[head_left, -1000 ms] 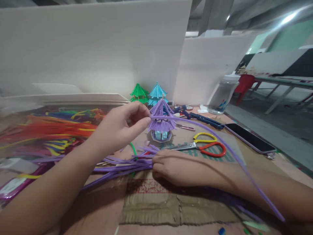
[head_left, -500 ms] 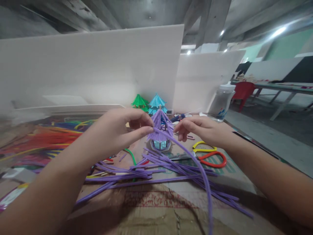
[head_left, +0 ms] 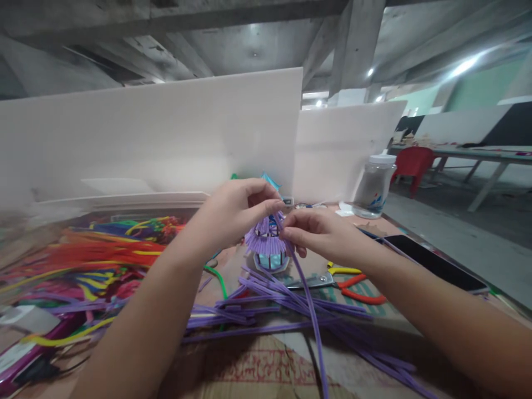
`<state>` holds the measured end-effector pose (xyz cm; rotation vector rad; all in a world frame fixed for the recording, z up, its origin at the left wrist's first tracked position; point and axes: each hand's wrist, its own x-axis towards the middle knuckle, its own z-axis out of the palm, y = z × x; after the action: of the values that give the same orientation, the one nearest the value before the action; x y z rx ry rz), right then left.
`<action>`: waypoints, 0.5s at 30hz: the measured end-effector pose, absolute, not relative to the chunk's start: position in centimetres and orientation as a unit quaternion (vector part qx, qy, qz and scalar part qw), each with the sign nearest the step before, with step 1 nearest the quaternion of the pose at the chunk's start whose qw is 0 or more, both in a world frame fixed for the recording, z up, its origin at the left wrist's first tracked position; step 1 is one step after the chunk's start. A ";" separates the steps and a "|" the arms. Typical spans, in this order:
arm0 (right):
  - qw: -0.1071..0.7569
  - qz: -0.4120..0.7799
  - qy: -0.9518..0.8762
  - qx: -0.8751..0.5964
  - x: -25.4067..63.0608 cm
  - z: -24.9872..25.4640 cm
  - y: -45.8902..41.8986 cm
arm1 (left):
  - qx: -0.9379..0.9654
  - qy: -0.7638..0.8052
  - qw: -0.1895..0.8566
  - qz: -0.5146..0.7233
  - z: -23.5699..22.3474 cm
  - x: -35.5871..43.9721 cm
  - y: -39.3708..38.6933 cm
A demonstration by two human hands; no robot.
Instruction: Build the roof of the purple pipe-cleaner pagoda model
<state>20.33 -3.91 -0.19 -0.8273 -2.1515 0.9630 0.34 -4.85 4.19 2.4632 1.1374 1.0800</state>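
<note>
A long purple pipe cleaner [head_left: 309,302] hangs down toward me in a gentle curve. Its upper end is pinched between thumb and fingers of my left hand [head_left: 245,213]. Just below that, my right hand [head_left: 318,228] has thumb and fingertips closed on the same strand. Behind my hands stands a small purple pagoda-like model [head_left: 266,245] with a pale blue base; my hands partly hide its roof. Loose purple pipe cleaners [head_left: 270,293] lie in front of it, beside scissors [head_left: 356,296] with yellow and orange handles.
Colourful pipe cleaners [head_left: 120,249] fill the left side. A turquoise roofed model [head_left: 271,180] is mostly hidden behind my left hand. On the right are a phone [head_left: 432,263] and a clear jar [head_left: 374,188]. White boards [head_left: 166,133] stand behind; a red chair [head_left: 413,166] is farther off.
My right hand has come in from beside the model and closed on the pipe cleaner. My left hand has moved right and slightly up over the model's roof, carrying the strand. The view has shifted.
</note>
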 end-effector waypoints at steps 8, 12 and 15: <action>0.385 0.344 -0.797 -0.314 19.8 -1.9 -3.0 | 0.806 0.358 0.248 0.402 1.9 -0.2 -1.9; 0.386 0.338 -0.799 -0.314 19.6 -2.1 -2.9 | 0.808 0.345 0.287 0.381 1.7 -0.2 -1.7; 0.386 0.343 -0.795 -0.317 19.6 -2.3 -2.9 | 0.805 0.352 0.278 0.389 1.6 0.0 -1.8</action>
<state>19.63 -2.86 -2.33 -0.8081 -2.0250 0.8720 -0.03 -1.81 1.57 2.1608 0.9445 1.0433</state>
